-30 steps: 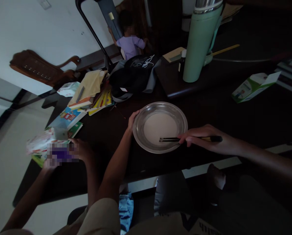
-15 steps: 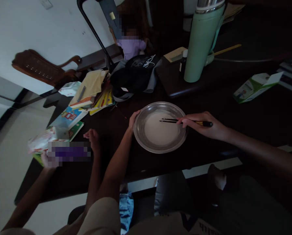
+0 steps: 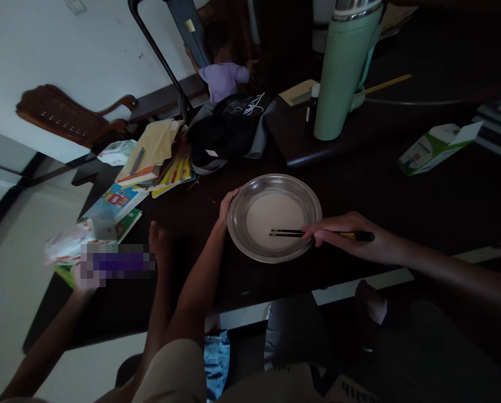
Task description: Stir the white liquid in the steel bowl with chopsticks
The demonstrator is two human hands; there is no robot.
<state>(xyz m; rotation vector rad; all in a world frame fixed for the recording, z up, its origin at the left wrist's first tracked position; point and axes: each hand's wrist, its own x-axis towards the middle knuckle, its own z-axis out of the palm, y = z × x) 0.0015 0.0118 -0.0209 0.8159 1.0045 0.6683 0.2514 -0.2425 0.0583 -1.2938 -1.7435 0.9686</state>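
Note:
A round metal bowl (image 3: 238, 229) with a pale, whitish content (image 3: 275, 212) stands on the dark table in front of me. My left hand (image 3: 226, 206) grips the bowl's left rim, its fingers partly hidden behind the wall. Over the right side of the bowl, my right hand (image 3: 338, 235) is closed around a pair of dark chopsticks (image 3: 287, 233). Their tips point left, over or in the whitish content; I cannot tell how deep they reach.
Another person's hands (image 3: 159, 246) are at the left, one beside a blurred purple object (image 3: 122, 265). Books and papers (image 3: 149, 151) and a black bag (image 3: 220, 134) lie behind. A green thermos (image 3: 342, 73) stands at the back; a green-white carton (image 3: 435, 148) is at right.
My right hand has moved the chopsticks toward me, to the near part of the bowl. My left hand stays on the rim. The other person's raised hand has turned slightly.

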